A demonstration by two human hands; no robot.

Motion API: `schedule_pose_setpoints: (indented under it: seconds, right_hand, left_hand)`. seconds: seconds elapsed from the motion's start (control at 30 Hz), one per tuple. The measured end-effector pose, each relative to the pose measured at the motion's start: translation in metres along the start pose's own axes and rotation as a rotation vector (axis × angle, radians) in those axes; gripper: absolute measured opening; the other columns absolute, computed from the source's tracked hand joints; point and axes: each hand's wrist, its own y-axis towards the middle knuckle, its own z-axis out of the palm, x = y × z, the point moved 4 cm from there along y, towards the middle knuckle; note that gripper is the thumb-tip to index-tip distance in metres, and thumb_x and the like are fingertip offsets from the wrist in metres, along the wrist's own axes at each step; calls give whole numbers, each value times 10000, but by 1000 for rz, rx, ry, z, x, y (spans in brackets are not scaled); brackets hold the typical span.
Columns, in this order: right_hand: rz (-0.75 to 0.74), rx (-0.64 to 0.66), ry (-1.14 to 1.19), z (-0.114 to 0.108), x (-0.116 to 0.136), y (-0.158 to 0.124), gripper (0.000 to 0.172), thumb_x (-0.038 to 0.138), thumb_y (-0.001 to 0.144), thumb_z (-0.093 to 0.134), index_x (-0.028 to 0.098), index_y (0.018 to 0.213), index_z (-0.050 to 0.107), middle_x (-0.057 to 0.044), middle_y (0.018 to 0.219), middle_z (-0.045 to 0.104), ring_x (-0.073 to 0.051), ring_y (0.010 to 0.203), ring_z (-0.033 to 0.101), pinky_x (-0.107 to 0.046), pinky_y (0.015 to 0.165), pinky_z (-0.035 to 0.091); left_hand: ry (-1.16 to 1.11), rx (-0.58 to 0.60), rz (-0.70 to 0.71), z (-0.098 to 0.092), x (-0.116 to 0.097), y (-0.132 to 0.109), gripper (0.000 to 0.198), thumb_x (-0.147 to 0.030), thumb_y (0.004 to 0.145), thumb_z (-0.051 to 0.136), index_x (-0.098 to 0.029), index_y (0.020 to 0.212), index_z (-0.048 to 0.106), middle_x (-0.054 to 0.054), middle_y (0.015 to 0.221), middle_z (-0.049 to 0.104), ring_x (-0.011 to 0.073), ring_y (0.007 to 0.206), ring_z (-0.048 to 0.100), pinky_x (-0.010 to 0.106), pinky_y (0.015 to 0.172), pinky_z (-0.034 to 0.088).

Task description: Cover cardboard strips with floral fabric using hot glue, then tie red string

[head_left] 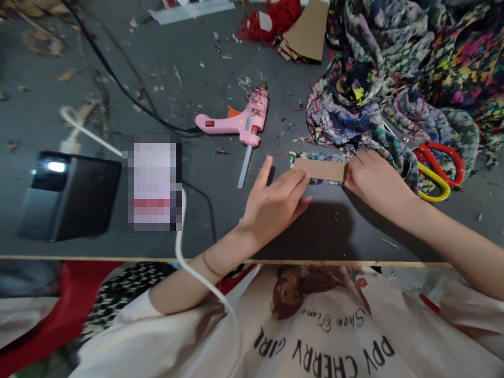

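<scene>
A narrow brown cardboard strip lies on a slightly wider piece of floral fabric, whose patterned edges show above and below it. My left hand rests over the strip's left end, fingers stretched out and fingertips on the cardboard, the index finger raised apart. At the strip's right end my right hand is closed, its curled fingers gripping the end of the strip and fabric; the fingertips are hidden. Left of the strip lies a pink glue gun with a clear glue stick sticking out of its back.
Scissors with red and yellow handles lie partly under a heap of floral cloth at right. Red yarn and cardboard pieces are at the back. A black power bank, a blurred-out phone-like object and a white cable lie left.
</scene>
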Motion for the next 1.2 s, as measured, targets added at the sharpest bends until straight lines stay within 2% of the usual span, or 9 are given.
schedule_pose_setpoints:
  seconds: [0.13, 0.23, 0.37, 0.5, 0.63, 0.8, 1.0, 1.07, 1.2]
  right_hand:
    - [75, -12, 12, 6, -21, -12, 219, 95, 871, 451, 91, 807, 660, -183, 798, 673, -291, 787, 602, -396, 729, 415]
    - [176, -68, 170, 8, -47, -30, 174, 153, 876, 457, 143, 813, 619, -141, 793, 660, -268, 777, 608, -381, 714, 443]
    - [285, -75, 449, 8, -68, -48, 172, 172, 854, 467, 172, 965, 599, -69, 710, 650, -202, 596, 574, -320, 567, 417]
    - [193, -157, 456, 2, -65, -48, 216, 160, 875, 396, 198, 863, 609, -114, 835, 683, -262, 820, 648, -376, 730, 496]
    - [142, -100, 410, 2, -58, -41, 276, 170, 905, 331, 180, 853, 602, -153, 872, 675, -296, 888, 646, -419, 802, 503]
    - [189, -36, 363, 0, -52, -36, 219, 200, 894, 380, 220, 710, 495, -105, 731, 620, -255, 740, 604, -370, 685, 436]
    - [306, -27, 349, 0, -50, -39, 317, 299, 918, 426, 236, 607, 416, -22, 542, 501, -187, 528, 475, -327, 552, 297]
    - [289, -76, 355, 2, -49, -40, 322, 328, 944, 415, 224, 654, 507, -41, 595, 560, -200, 559, 515, -330, 560, 327]
    - [226, -253, 337, -3, -44, -41, 261, 221, 923, 433, 143, 1032, 657, -139, 927, 687, -287, 858, 638, -386, 731, 470]
  left_hand:
    - [19, -5, 4, 0, -1, 0, 356, -275, 995, 428, -126, 1263, 609, 134, 1238, 699, 271, 1114, 698, 620, 1169, 379]
    - [6, -16, 13, 1, 0, 0, 356, -272, 993, 432, -117, 1260, 609, 140, 1234, 699, 274, 1112, 699, 620, 1171, 373]
    - [13, -25, 13, 1, 0, 1, 349, -275, 987, 451, -111, 1249, 615, 134, 1206, 711, 273, 1091, 708, 620, 1176, 365]
    - [-4, -8, -3, 2, 1, 0, 338, -276, 988, 461, -141, 1256, 616, 119, 1226, 708, 270, 1114, 700, 618, 1185, 359]
    - [-62, 10, -29, 3, 5, 1, 329, -283, 985, 470, -175, 1249, 634, 109, 1222, 710, 280, 1116, 694, 652, 1177, 349]
    - [-121, 12, -38, 6, 9, 0, 327, -311, 982, 486, -194, 1247, 639, 107, 1243, 698, 288, 1123, 680, 699, 1173, 310]
    - [-167, -77, -42, 7, 12, 1, 294, -329, 996, 477, -190, 1167, 671, 86, 1163, 731, 241, 1087, 691, 625, 1197, 326]
    - [-195, -114, -50, 8, 14, 0, 284, -315, 997, 473, -183, 1145, 677, 79, 1145, 738, 222, 1078, 693, 589, 1205, 333]
    - [-311, -221, -96, 4, 20, -1, 272, -289, 1002, 452, -182, 1092, 685, 55, 1096, 749, 174, 1031, 700, 490, 1205, 368]
